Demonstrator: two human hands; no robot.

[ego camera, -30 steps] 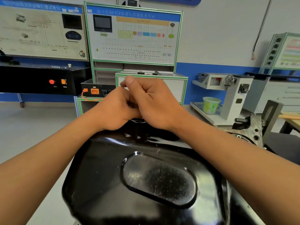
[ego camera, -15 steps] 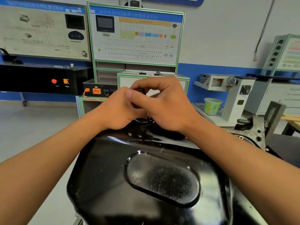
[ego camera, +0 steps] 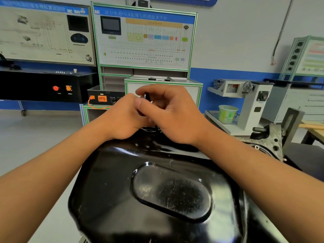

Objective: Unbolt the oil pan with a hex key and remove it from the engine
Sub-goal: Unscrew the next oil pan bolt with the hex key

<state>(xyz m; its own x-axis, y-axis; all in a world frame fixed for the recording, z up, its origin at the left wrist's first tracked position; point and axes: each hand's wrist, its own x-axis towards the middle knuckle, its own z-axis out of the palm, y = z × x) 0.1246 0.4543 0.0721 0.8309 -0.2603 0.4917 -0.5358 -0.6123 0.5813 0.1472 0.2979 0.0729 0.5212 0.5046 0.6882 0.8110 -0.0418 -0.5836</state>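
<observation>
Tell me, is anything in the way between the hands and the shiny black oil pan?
No, nothing visible is. The left hand and right hand are right at the far edge of the oil pan. The right hand pinches a small dark tool, likely the hex key.

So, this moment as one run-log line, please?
oil pan: on engine | left hand: curled at its far rim, grip hidden | right hand: pinches dark tool, likely hex key
</observation>
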